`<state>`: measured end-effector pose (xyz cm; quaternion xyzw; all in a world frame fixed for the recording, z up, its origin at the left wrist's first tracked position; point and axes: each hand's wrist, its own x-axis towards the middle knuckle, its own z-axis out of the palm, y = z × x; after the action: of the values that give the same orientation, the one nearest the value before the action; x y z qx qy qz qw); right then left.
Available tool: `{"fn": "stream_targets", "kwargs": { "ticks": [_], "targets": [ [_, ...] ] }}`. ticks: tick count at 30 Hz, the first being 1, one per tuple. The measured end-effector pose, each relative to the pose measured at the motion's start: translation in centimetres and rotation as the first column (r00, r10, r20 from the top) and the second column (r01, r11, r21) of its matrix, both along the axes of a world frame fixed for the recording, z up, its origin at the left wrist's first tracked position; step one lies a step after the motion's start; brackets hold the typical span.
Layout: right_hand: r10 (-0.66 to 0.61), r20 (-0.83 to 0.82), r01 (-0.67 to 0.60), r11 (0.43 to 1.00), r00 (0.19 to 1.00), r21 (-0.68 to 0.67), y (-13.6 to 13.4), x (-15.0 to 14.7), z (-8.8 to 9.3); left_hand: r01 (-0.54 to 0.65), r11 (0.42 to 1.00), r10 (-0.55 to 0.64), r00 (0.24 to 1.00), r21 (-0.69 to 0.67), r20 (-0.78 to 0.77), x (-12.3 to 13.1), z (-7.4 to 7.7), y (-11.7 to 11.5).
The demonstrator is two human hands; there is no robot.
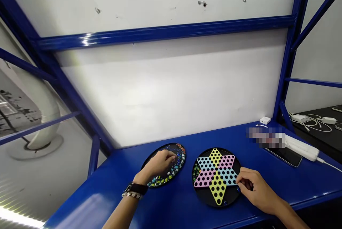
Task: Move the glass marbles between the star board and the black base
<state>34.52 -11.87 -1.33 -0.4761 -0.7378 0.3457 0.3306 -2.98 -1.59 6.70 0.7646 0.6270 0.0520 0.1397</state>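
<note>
My left hand (161, 163), with a black band and a bracelet at the wrist, reaches over a round black tray (149, 159) on the left. Glass marbles (175, 167) in several colours lie along its right side. The fingers are curled together, and what they hold, if anything, is hidden. At the right rim of a round Chinese checkers board (216, 172) is my right hand (252, 189), its thumb and fingers pinched over the blue point of the star. I cannot make out what is in that pinch. A blue marble (238, 189) shows just below the fingertips.
Green marbles (196, 172) lie in the board's left rim, and another blue marble (225, 203) near its front. A phone (287, 156), a white power strip (301, 147) and a small white box (265, 120) rest toward the right of the blue table (176, 206). Blue frame bars (165, 32) surround the table.
</note>
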Motion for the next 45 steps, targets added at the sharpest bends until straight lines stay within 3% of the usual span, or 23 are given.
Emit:
{"fn": "stream_targets", "kwargs": {
  "ticks": [4, 6, 8, 11, 13, 16, 18, 22, 29, 38, 45],
  "targets": [
    [0.001, -0.001, -0.001, 1.0, 1.0, -0.004, -0.2, 0.0, 0.4, 0.052, 0.998, -0.059, 0.983, 0.045, 0.171, 2.1, 2.1, -1.6],
    [-0.001, -0.009, 0.001, 1.0, 1.0, -0.001, -0.2, 0.0, 0.4, 0.166, 0.984, -0.175, 0.96, 0.059, 0.218, 4.8, 3.0, -3.2],
    [-0.008, -0.027, 0.008, 1.0, 1.0, 0.013, -0.2, 0.0, 0.4, 0.353, 0.935, -0.35, 0.912, 0.026, 0.215, 8.3, 3.4, -5.1],
    [-0.039, -0.053, 0.042, 0.998, 0.998, 0.054, -0.1, 0.1, 0.4, 0.615, 0.786, -0.609, 0.788, -0.057, 0.094, 13.5, 3.2, -7.4],
    [-0.07, -0.057, 0.075, 0.994, 0.996, 0.083, 0.1, 0.2, 0.3, 0.685, 0.721, -0.69, 0.723, -0.102, -0.026, 16.0, 2.6, -8.1],
    [-0.087, -0.06, 0.093, 0.99, 0.994, 0.108, 0.1, 0.2, 0.5, 0.711, 0.686, -0.728, 0.667, -0.155, -0.161, 18.0, 1.4, -7.8],
    [-0.081, -0.067, 0.088, 0.99, 0.994, 0.111, 0.1, 0.2, 0.7, 0.707, 0.69, -0.723, 0.66, -0.154, -0.205, 18.4, 0.9, -7.5],
    [-0.068, -0.074, 0.076, 0.992, 0.995, 0.102, 0.0, 0.1, 1.1, 0.689, 0.725, -0.671, 0.697, -0.023, -0.251, 18.5, 0.9, -7.5],
    [-0.067, -0.062, 0.073, 0.992, 0.996, 0.1, 0.0, 0.2, 0.7, 0.678, 0.734, -0.658, 0.702, -0.025, -0.275, 18.8, 0.7, -8.1],
    [-0.079, -0.024, 0.081, 0.991, 0.997, 0.11, 0.1, 0.3, 0.6, 0.745, 0.645, -0.66, 0.655, 0.168, -0.368, 19.2, -1.6, -8.6],
    [-0.087, -0.021, 0.089, 0.988, 0.996, 0.125, 0.2, 0.2, 0.6, 0.789, 0.578, -0.696, 0.61, 0.209, -0.378, 18.8, -2.8, -8.2]
  ]
}}
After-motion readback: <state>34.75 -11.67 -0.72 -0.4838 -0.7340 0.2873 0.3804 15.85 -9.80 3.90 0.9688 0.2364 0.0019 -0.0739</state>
